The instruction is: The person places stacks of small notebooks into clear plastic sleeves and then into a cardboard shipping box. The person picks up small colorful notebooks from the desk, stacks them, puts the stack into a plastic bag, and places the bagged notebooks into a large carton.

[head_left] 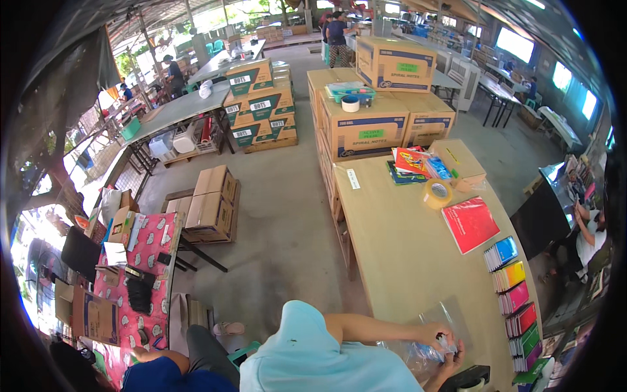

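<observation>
Over the near end of the tan table (398,242), my left hand (434,336) is closed on a clear plastic bag (418,356), its fingers bunching the film. Close beside it, my right hand (452,360) has its fingers bent against the same crumpled plastic. Part of the clear film spreads out flat beyond my hands. The bag's contents, if any, cannot be made out. Along the table's right edge run several stacks of notebooks with coloured covers, among them a green stack (524,345) and a red stack (520,319). A black object (467,377) lies near my right hand.
Farther up the table are a red booklet (470,224), a tape roll (437,193) and a small carton (458,162). Large cartons (362,127) stand beyond. At left, a person in dark blue (160,372) sits by a pink-covered table (145,300). Another person (588,238) sits at right.
</observation>
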A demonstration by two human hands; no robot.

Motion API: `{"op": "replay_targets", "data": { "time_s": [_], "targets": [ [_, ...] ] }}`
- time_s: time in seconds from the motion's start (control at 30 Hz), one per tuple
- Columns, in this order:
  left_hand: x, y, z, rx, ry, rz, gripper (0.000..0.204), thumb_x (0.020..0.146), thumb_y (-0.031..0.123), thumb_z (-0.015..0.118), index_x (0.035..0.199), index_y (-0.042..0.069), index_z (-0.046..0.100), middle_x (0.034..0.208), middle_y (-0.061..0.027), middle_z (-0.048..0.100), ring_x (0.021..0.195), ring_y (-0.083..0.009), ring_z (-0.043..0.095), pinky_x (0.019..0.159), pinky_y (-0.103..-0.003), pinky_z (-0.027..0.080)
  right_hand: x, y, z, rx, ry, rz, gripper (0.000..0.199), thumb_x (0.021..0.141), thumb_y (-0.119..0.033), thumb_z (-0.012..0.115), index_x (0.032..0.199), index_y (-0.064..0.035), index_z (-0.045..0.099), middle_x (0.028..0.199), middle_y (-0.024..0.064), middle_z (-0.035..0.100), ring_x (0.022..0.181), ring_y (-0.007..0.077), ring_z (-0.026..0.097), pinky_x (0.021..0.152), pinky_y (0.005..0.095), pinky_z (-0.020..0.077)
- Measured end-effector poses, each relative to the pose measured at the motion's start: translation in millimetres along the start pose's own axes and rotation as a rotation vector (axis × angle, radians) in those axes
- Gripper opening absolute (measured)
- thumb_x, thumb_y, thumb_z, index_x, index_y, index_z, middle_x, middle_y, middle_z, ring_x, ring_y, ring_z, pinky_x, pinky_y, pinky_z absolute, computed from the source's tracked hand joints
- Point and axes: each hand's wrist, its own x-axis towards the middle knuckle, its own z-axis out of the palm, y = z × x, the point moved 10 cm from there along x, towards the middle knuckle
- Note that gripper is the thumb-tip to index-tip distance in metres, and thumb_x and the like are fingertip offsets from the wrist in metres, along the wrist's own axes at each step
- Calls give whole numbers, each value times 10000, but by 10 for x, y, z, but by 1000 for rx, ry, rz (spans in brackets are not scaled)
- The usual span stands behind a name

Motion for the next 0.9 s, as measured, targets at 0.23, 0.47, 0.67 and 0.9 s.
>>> {"op": "replay_targets", "data": {
  "time_s": [0.23,0.47,0.67,0.9],
  "targets": [
    [-64,-18,-30,-50,67,15,270,656,117,762,906,46,690,1151,-109,675,1087,-261,618,952,-379,468,-212,-438,275,-423,-9,-95,290,838,-30,662,1129,-28,670,1253,128,532,1142,244,556,954,364,448],
    [-36,84,63,-31,12,-118,209,683,123,771,867,50,705,1128,-124,679,1063,-262,627,922,-372,478,-549,-906,470,-639,60,-381,143,845,-14,694,984,-44,694,1253,160,499,1149,323,532,982,408,416],
    [-65,8,-64,106,-12,-117,106,803,125,749,887,61,738,1234,-108,663,1062,-212,644,892,-328,502,-675,-1125,544,-891,112,-329,170,722,-78,714,889,-46,721,1230,197,545,1161,362,533,986,447,440],
    [46,68,27,114,-86,-143,129,797,112,774,918,72,759,1240,-100,666,1057,-201,643,901,-324,490,-1382,-1468,-608,-1103,997,-199,326,785,-183,756,1050,-10,678,1119,182,571,1077,332,563,917,412,465]
  ]
}}
